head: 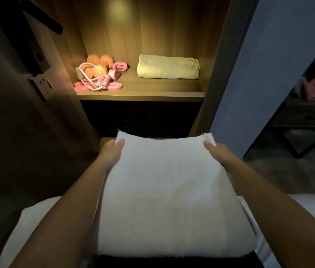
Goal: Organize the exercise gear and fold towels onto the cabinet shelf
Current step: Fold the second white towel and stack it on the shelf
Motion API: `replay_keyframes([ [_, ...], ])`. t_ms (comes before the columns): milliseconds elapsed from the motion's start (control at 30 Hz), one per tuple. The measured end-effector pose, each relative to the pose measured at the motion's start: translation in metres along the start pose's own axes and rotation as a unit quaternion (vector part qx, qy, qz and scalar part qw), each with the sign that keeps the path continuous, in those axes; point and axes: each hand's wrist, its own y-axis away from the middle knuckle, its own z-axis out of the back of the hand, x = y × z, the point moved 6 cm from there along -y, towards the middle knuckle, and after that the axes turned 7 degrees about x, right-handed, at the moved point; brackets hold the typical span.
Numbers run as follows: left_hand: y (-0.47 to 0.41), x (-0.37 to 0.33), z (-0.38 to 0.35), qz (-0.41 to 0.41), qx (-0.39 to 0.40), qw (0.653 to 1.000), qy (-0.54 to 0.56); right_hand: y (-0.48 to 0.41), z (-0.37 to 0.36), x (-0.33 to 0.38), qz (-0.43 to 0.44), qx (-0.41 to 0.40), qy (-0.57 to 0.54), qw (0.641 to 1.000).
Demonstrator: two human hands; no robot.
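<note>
A folded white towel (168,190) hangs in front of me, held up by both hands at its far corners. My left hand (113,151) pinches the far left corner, thumb on top. My right hand (217,152) pinches the far right corner the same way. Ahead, the lit cabinet shelf (143,92) carries a folded cream towel (168,67) on its right half. On its left half lies a heap of gear: orange dumbbells (100,63), a pink jump rope (102,82) and pink resistance bands (116,87).
A white bed edge (35,215) lies below my arms. The open cabinet door (37,60) with its latch stands at the left. A grey wall panel (268,74) bounds the cabinet on the right, beyond it a dark side table (311,117) with pink cloth.
</note>
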Motion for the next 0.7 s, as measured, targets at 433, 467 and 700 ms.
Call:
replay_keyframes([
  [433, -0.072, 0.044, -0.037, 0.127, 0.015, 0.991, 0.047, -0.083, -0.022, -0.019, -0.070, -0.014, 0.020, 0.997],
  [467, -0.074, 0.046, -0.038, 0.141, 0.020, 0.989, 0.042, -0.086, -0.023, -0.020, -0.083, -0.009, 0.017, 0.996],
  [700, -0.052, 0.065, -0.046, 0.276, 0.102, 0.956, 0.000, -0.068, -0.031, -0.048, -0.172, 0.061, -0.120, 0.976],
])
